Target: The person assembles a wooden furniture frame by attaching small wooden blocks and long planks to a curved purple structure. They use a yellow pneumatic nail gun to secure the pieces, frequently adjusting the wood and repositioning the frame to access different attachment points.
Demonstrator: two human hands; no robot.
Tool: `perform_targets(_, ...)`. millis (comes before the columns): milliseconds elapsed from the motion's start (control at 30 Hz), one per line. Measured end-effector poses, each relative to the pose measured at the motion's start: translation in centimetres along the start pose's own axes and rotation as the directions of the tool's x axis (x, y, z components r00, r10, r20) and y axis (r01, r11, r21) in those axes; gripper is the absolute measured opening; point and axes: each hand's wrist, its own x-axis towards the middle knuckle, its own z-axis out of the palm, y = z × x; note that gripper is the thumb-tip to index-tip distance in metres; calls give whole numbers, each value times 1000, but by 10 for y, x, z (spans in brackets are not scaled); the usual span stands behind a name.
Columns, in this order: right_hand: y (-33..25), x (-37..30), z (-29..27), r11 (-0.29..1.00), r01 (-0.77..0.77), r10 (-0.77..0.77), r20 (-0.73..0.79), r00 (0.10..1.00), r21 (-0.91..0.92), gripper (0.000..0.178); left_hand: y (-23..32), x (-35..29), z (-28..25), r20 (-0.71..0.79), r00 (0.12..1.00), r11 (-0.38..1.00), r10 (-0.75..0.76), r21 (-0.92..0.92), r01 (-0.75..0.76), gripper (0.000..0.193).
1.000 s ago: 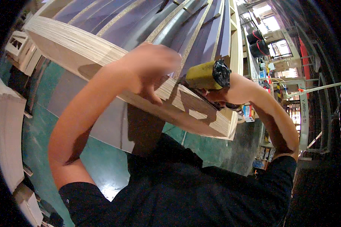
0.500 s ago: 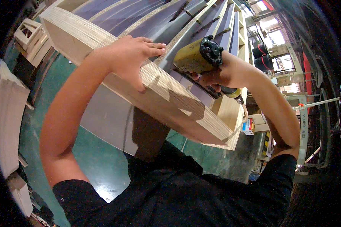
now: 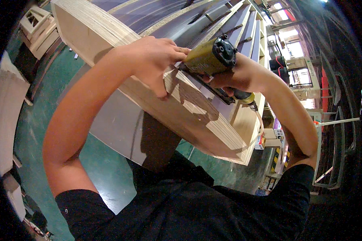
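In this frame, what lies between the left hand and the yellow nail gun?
Nothing in the head view: the left hand rests on the plywood frame's edge, its fingertips right at the nail gun, which the right hand holds.

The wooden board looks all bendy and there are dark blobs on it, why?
Head view: the fisheye lens curves the plywood panel toward the rim; the blobs are shadows of the left hand and the yellow nail gun held by the right hand; windows top right glare white; the corners go black.
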Motion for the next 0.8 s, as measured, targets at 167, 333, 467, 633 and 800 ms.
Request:
perform_targets(167, 2, 5, 0, 1000, 6, -6, -5, 1000, 11, 41, -2, 1, 0, -6, 1000, 1000, -10, 4, 10, 99)
perform_targets(333, 8, 5, -3, 998, 33, -35, 32, 999, 62, 42, 2, 0, -4, 5, 999, 999, -41, 31, 41, 97)
perform_targets(467, 1, 1, -1, 998, 61, -61, 23, 998, -24, 41, 6, -1, -10, 26, 997, 997, -71, 14, 71, 97)
perform_targets(633, 15, -1, 0, 999, 34, -35, 26, 999, 28, 40, -1, 0, -1, 1, 1000, 998, -19, -60, 19, 100)
perform_targets(800, 30, -15, 5, 998, -15, 14, 22, 1000, 69, 41, -1, 2, 5, -12, 1000, 1000, -19, -23, 18, 105)
